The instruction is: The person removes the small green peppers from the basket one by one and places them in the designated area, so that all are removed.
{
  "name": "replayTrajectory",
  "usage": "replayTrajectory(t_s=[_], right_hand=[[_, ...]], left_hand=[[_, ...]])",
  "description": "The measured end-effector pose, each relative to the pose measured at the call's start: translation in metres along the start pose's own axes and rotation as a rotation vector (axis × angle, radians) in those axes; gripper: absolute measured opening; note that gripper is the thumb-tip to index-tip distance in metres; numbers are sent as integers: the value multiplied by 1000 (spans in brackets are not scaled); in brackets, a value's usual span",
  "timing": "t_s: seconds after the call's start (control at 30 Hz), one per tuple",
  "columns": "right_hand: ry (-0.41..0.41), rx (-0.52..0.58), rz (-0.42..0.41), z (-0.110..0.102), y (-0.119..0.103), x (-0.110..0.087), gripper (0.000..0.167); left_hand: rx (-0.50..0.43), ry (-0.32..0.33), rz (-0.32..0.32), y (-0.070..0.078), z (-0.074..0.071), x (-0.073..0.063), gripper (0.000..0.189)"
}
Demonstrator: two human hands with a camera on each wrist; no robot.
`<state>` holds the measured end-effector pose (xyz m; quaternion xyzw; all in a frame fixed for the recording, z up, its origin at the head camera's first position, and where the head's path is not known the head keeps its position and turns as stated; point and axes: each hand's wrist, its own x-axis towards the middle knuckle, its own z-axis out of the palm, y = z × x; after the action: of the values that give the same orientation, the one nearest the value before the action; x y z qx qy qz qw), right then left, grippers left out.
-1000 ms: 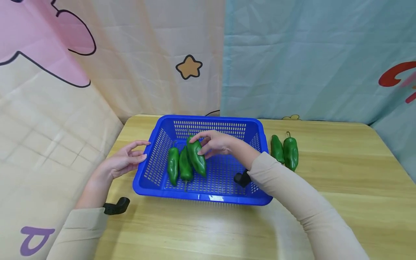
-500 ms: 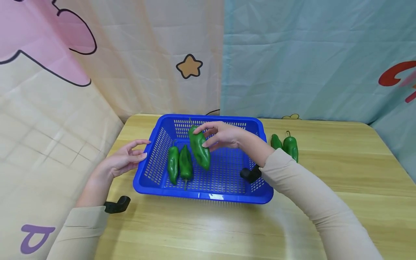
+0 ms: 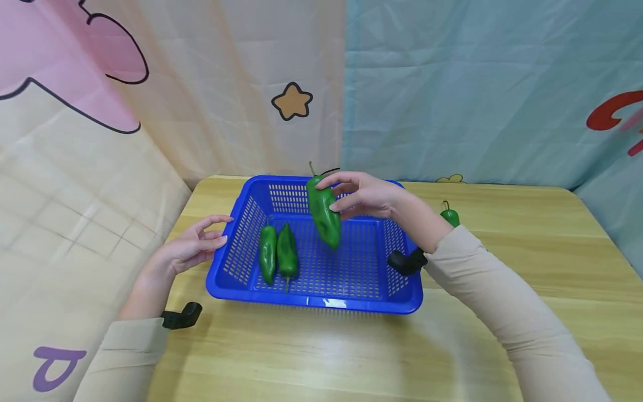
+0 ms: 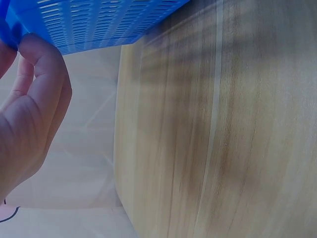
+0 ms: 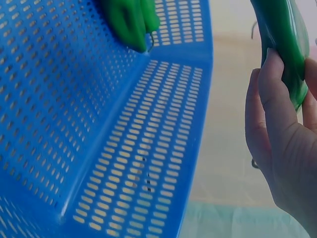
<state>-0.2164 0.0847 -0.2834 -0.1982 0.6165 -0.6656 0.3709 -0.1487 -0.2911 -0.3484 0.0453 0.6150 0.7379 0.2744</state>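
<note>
My right hand [image 3: 369,195] pinches a long green pepper [image 3: 321,209] between thumb and fingers, its stem pointing up. The pepper is raised over the blue plastic basket [image 3: 281,302], and in the right wrist view this pepper [image 5: 285,29] stands above the rim. Two more green peppers lie side by side on the basket floor, a left one [image 3: 268,254] and a right one [image 3: 287,254]. At the basket's left rim, my left hand [image 3: 193,245] grips the edge with thumb and fingers. The left wrist view shows those fingers [image 4: 47,74] at the rim from below.
The basket stands on a wooden table [image 3: 311,357]. Right of it, another green pepper [image 3: 450,216] shows partly behind my right sleeve [image 3: 502,296]. Printed curtains [image 3: 442,100] hang behind the table and along its left side.
My right hand has lifted the pepper away from the other two, moving up and to the right. The right forearm now covers more of the peppers on the table. My left hand stays put.
</note>
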Motion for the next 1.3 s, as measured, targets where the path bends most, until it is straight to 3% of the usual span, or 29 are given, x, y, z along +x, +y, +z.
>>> replayTrajectory(t_s=[0.33,0.97,1.3], right_hand=[[74,-3,-15,-17,-8,-22,41],[61,-11,-83,-53,-15,-71,36],[96,-54,-87,-75,-11,-100,39]], left_hand=[[1,16,-4,1,0,1,35],[-14,9,5,0,0,1,34],[-2,14,-6,-1,-2,1,34]])
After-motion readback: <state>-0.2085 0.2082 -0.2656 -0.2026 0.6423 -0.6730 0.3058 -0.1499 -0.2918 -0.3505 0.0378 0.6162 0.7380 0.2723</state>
